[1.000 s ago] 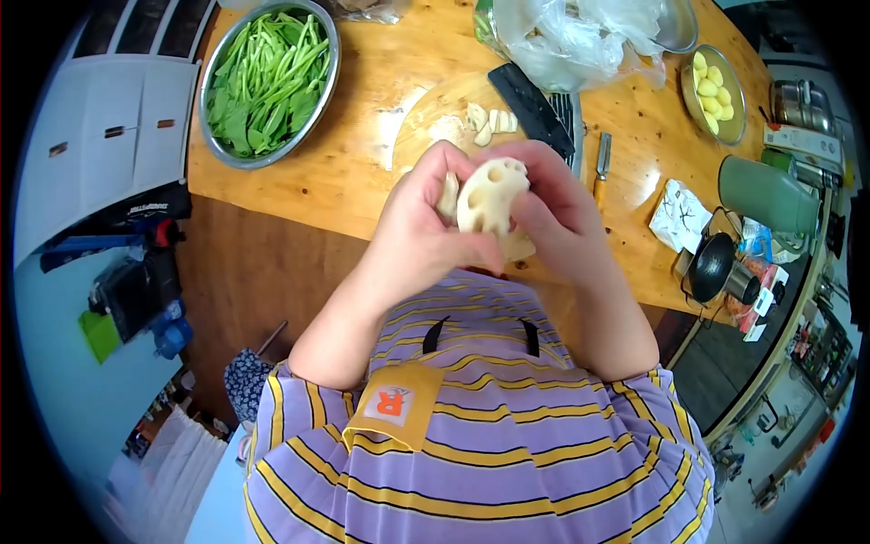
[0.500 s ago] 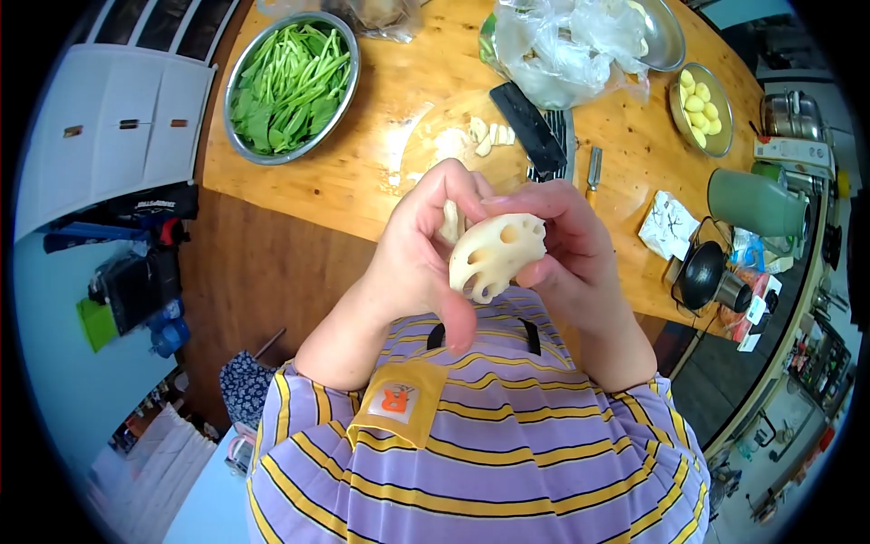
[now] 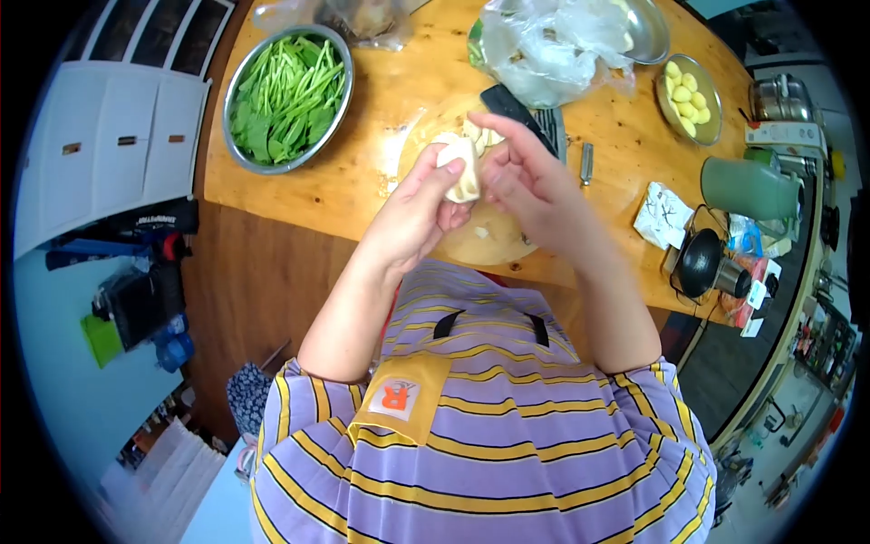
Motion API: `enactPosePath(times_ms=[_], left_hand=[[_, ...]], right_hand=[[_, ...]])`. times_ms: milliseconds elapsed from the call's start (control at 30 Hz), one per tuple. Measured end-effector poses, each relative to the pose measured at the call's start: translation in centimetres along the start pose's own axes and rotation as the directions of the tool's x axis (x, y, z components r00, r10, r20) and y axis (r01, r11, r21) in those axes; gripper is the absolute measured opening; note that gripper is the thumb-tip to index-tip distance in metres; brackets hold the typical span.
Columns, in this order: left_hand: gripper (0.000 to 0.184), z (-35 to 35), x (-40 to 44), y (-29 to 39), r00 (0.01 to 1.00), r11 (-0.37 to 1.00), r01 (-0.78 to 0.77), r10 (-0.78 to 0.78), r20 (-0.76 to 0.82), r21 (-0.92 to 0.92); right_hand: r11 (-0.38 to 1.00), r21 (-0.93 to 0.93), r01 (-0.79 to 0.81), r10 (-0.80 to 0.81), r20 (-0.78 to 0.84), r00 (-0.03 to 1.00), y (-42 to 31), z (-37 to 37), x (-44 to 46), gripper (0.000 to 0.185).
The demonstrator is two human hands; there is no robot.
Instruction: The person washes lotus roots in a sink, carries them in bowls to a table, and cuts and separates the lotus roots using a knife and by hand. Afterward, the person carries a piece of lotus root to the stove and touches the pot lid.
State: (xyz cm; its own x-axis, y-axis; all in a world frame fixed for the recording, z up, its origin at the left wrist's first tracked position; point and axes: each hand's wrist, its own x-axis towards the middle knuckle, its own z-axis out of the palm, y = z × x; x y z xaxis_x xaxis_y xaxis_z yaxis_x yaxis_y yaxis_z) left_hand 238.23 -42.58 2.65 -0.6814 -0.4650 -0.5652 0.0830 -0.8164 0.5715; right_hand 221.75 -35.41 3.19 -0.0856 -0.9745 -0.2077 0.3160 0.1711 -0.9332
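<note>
A pale piece of lotus root (image 3: 464,179) is gripped in my left hand (image 3: 412,207), the thumb pressed on its face. Close beside it on the right, my right hand (image 3: 536,192) is off the root with its fingers apart. Both hands are over a round wooden cutting board (image 3: 485,247). Pale cut pieces (image 3: 488,138) lie on the board behind the root, partly covered by my hands. A black-handled tool (image 3: 509,111), perhaps a cleaver, lies at the board's far right; its other end is hidden.
A steel bowl of green leafy vegetables (image 3: 234,136) stands at the left. Plastic bags (image 3: 548,54) lie at the back. Peeled potatoes fill a bowl (image 3: 714,104) at right. A peeler (image 3: 587,165), a crumpled white packet (image 3: 662,215) and a green jug (image 3: 748,189) are also on the right.
The lotus root has moved away from my body and over the board, and is now in my left hand alone. My right hand has let go and opened.
</note>
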Motion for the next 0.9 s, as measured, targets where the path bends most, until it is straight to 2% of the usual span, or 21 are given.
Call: enactPosePath(times_ms=[33,67,133,167,267,300,367,467,533,567,667,733,833,900], left_hand=[[0.024,0.5,-0.4,0.3,1.0,0.999,-0.024,0.024,0.001,-0.048],[0.026,1.1,-0.7,0.7,0.999,0.994,-0.05,0.05,0.001,-0.096],[0.031,1.6,-0.9,1.4,0.998,0.997,-0.049,0.05,0.035,-0.053],[0.032,1.4,-0.7,1.3,0.999,0.998,-0.045,0.046,0.025,-0.039],[0.026,0.5,-0.2,1.8,1.0,0.999,-0.003,0.002,-0.014,-0.043],[0.024,-0.6,0.2,1.4,0.999,0.999,0.01,-0.012,-0.04,-0.042],[0.021,-2.8,1.2,0.1,0.993,0.998,0.035,-0.039,-0.113,-0.045],[0.019,-6.4,3.0,-2.8,0.963,0.999,0.054,-0.053,-0.265,-0.004],[0.021,-9.9,5.4,-5.4,0.926,0.995,0.046,-0.008,-0.377,0.092],[0.024,-11.9,6.5,-6.5,0.904,0.978,0.073,0.018,-0.426,0.195],[0.027,-14.0,7.6,-7.2,0.88,0.939,-0.012,0.174,-0.442,0.345],[0.027,-14.5,7.9,-7.3,0.873,0.947,-0.02,0.173,-0.456,0.322],[0.025,-14.6,7.3,-7.9,0.889,0.951,0.017,0.127,-0.44,0.308],[0.022,-14.8,6.7,-8.7,0.899,0.952,0.065,0.075,-0.432,0.301]], right_hand=[[0.998,0.053,0.042,-0.043,0.008,0.999,-0.3,0.3,-0.5,0.036],[0.996,-0.036,0.076,-0.075,0.004,0.997,-0.5,0.3,-0.9,0.036],[0.968,-0.214,0.133,-0.135,0.004,0.991,-1.0,0.0,-1.9,0.037],[0.998,-0.069,0.012,-0.013,-0.026,1.0,-2.1,-0.1,-2.4,0.034],[0.952,-0.252,-0.173,0.12,-0.215,0.969,3.0,-4.5,-2.4,0.042],[0.829,-0.489,-0.272,0.162,-0.255,0.953,4.4,-5.5,-2.4,0.048],[0.395,-0.824,-0.407,0.211,-0.35,0.913,7.5,-6.9,-2.6,0.061],[0.238,-0.916,-0.324,0.022,-0.329,0.944,14.5,-7.2,-3.8,0.077],[0.211,-0.925,-0.317,0.053,-0.313,0.948,14.8,-6.6,-3.1,0.083],[0.203,-0.92,-0.336,0.069,-0.328,0.942,15.1,-6.3,-2.8,0.083],[0.137,-0.922,-0.362,0.136,-0.345,0.929,14.6,-5.7,-2.6,0.079],[0.097,-0.929,-0.358,0.158,-0.341,0.927,14.5,-5.7,-3.0,0.077],[0.156,-0.915,-0.372,0.193,-0.342,0.92,14.8,-5.4,-3.7,0.073],[0.217,-0.892,-0.396,0.122,-0.378,0.918,14.8,-5.3,-4.1,0.067]])
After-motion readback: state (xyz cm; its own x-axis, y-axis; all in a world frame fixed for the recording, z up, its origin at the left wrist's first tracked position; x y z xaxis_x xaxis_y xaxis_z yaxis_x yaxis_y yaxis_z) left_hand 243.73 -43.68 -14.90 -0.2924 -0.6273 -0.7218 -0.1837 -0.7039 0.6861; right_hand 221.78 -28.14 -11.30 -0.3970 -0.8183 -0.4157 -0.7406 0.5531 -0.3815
